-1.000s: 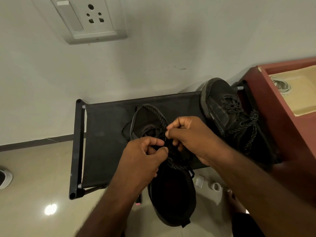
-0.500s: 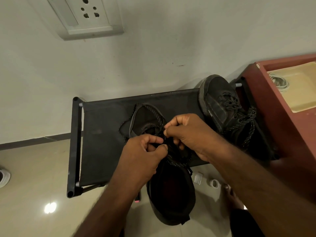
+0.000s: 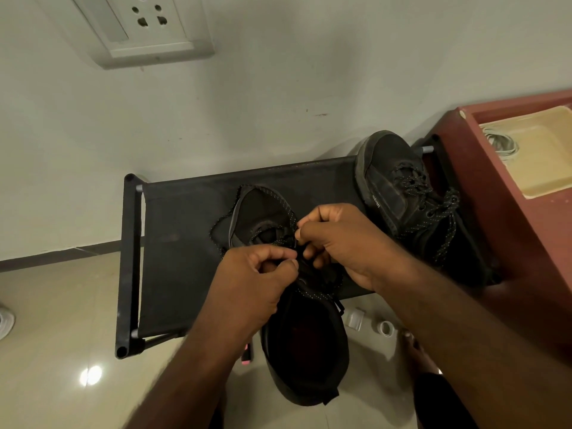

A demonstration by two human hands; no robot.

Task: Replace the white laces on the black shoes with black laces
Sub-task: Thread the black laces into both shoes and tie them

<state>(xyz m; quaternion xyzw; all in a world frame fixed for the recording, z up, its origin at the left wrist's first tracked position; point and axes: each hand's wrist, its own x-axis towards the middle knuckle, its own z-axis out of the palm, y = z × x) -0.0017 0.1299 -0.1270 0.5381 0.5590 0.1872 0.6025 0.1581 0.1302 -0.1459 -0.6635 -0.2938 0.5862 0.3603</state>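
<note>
Nearest you, the heel of the black shoe [image 3: 305,351] hangs past the front edge of the fabric rack [image 3: 182,249], out over the floor. Above its tongue, your left hand [image 3: 253,286] and right hand [image 3: 349,243] each pinch the black lace [image 3: 276,195] with curled fingers, knuckles nearly touching. The lace loops round the toe, which lies on the rack. Plain fabric shows across the rack's left half. The second shoe [image 3: 396,193], laced in black, sits at the back right corner, just beside the red cabinet [image 3: 510,218].
</note>
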